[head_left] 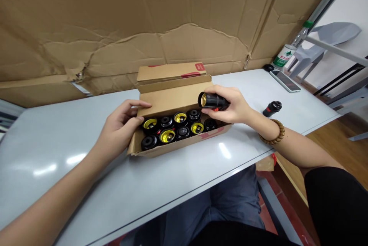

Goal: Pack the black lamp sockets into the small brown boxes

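Observation:
An open cardboard box (175,98) lies on the grey table, packed with several black lamp sockets (172,128), some showing yellow metal insides. My left hand (122,125) grips the box's left end, thumb over its rim. Above the box's right end, my right hand (231,104) is closed round one black lamp socket (212,101), held on its side with the yellow opening facing left. A beaded bracelet sits on that wrist.
Another black socket (271,108) lies on the table (57,154) to the right. Further back right are a phone (285,81), a small dark object (268,67) and a plastic bottle (287,52). A creased cardboard sheet (143,16) stands behind the table. Grey chairs stand far right.

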A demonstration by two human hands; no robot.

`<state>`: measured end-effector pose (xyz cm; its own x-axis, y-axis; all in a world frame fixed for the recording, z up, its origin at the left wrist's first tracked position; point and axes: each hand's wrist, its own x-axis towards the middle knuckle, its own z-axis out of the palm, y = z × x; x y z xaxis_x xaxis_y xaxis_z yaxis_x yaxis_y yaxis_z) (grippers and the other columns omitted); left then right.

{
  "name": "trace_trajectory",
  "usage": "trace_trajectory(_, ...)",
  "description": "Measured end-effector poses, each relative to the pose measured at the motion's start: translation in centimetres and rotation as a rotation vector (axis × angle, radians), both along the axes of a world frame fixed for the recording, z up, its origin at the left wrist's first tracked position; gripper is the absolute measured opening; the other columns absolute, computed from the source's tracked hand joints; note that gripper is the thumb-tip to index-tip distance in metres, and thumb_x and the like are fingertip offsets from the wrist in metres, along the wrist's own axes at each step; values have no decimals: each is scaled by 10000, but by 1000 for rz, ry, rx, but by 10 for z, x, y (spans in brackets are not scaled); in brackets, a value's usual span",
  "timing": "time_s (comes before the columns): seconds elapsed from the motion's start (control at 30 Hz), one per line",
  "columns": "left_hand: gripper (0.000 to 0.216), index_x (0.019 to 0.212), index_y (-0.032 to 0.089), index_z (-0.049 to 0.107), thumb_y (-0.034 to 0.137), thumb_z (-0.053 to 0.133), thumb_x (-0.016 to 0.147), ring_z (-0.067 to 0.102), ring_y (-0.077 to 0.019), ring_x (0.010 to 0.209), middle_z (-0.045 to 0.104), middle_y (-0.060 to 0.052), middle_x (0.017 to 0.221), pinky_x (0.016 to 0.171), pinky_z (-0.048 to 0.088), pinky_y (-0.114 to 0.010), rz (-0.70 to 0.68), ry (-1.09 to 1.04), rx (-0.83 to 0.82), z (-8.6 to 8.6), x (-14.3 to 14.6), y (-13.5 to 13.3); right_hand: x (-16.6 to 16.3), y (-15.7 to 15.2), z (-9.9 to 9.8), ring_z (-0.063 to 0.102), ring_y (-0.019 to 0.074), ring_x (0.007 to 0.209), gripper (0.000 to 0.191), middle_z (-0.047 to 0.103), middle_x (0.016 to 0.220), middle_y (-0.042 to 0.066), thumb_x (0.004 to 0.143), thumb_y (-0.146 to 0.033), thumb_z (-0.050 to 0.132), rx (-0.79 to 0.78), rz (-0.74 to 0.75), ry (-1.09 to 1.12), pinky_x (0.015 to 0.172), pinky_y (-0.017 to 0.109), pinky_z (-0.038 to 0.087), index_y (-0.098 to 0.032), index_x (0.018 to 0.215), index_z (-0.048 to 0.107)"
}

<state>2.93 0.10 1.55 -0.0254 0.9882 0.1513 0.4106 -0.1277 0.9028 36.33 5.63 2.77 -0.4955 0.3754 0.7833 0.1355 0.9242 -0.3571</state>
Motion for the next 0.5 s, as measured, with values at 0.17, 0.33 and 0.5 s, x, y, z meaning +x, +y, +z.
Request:
trace_trajectory(0.17, 337, 1123, 250, 701, 331, 709, 797, 637, -231, 837, 752, -15, 885, 740, 454, -333, -5, 22, -7, 1, 0, -1, 3, 2, 0, 706, 170, 854, 458, 795, 1072, 58, 1008, -552, 823, -91, -5, 0, 814, 312, 589, -202, 1269, 686)
trace_trajectory(0.33, 327, 1132, 250, 709, 332, 698, 816, 647, -232, 842, 745, -9, 872, 737, 480, -329, -4, 59, 19, 1, 0, 0, 6, 4, -3, 732, 198, 954, 522, 805, 1169, 84, 1060, -634, 722, -135, -11, -46, 906, 353, 594, -202, 1351, 688)
trace_trajectory(0.5, 314, 1126, 252, 718, 333, 702, 823, 654, -237, 842, 748, -16, 873, 736, 495, -332, -1, 58, 34, -1, -1, 1, 7, 4, -2, 721, 197, 922, 499, 796, 1132, 68, 1067, -638, 701, -159, -40, -43, 877, 359, 588, -211, 1324, 689)
